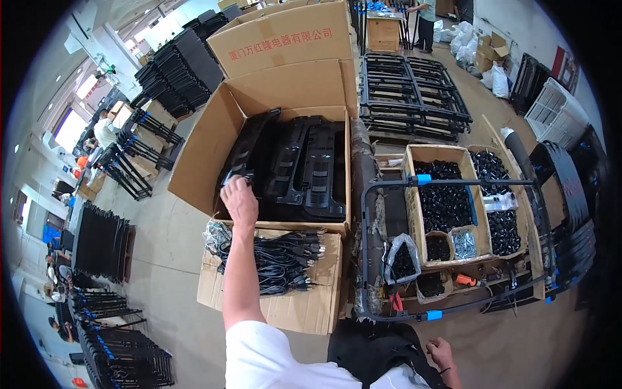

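My left hand (240,202) reaches over the near left part of a large open cardboard box (197,155). Its fingers are curled on the end of a leaning black plastic panel (253,146); the fingertips are partly hidden. Several more glossy black plastic panels (317,165) lie side by side in the box. Below my left forearm, bundled black power cables (278,262) rest on a smaller carton (304,308). Low at the right, my right hand (440,353) hangs beside my body, fingers curled, with nothing visible in it.
A black tubular frame (365,259) with blue tape lies across the bench at right. Under it stands a wooden tray (411,214) of small black parts and screws, near an orange-handled tool (466,280). Stacked black frames (414,94) stand behind; people work far left.
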Demonstrator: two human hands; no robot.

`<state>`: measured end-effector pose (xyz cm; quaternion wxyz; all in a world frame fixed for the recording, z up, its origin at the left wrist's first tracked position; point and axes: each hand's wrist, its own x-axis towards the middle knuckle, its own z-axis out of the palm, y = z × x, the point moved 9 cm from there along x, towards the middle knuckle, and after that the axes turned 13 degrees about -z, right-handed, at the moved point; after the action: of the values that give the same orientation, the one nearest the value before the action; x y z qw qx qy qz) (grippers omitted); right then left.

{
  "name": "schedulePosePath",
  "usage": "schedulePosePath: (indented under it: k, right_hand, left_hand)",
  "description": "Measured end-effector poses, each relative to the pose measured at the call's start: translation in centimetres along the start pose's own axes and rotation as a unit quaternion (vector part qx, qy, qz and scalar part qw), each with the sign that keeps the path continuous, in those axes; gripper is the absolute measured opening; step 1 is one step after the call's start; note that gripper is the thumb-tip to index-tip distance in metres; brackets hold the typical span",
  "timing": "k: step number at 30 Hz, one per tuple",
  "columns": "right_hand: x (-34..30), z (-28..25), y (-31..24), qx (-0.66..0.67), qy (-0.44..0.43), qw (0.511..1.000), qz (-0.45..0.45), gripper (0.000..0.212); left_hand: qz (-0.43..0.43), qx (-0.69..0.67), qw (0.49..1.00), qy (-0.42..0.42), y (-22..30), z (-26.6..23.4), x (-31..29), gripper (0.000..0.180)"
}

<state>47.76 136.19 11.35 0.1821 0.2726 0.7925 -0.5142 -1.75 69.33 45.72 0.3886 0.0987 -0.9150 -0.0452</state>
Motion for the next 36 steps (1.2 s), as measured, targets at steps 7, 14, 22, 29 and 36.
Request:
schedulePosePath:
  k: [7, 14, 22, 29, 36]
  right_hand:
    - [-5.0, 0.4, -31.0, -0.155, -0.030, 0.947, -0.280, 0.027]
    - [-8.5, 3.6, -53.4, -0.278, 0.128, 0.739, -0.600, 0.094]
    - [-1.6, 10.0, -44.0, -0.126, -0.039, 0.877, -0.461, 0.045]
    - [9.7, 10.4, -36.4, -0.034, 0.051, 0.946, -0.319, 0.041]
    - [16.0, 12.6, -35.2, 0.114, 0.032, 0.959, -0.259, 0.042]
  left_hand:
    - [-0.074, -0.216, 0.953, 0.201, 4.8, -22.5, 4.0, 0.022]
    - [-0.051, -0.508, 0.860, -0.019, 11.2, -29.5, 0.1, 0.025]
    - [0.018, -0.362, 0.930, -0.063, 18.2, -22.3, -2.5, 0.049]
    - [-0.323, -0.536, 0.706, -0.333, 17.5, -6.1, -24.5, 0.059]
    - [-0.266, -0.408, 0.761, -0.429, 21.3, -4.0, -36.9, 0.073]
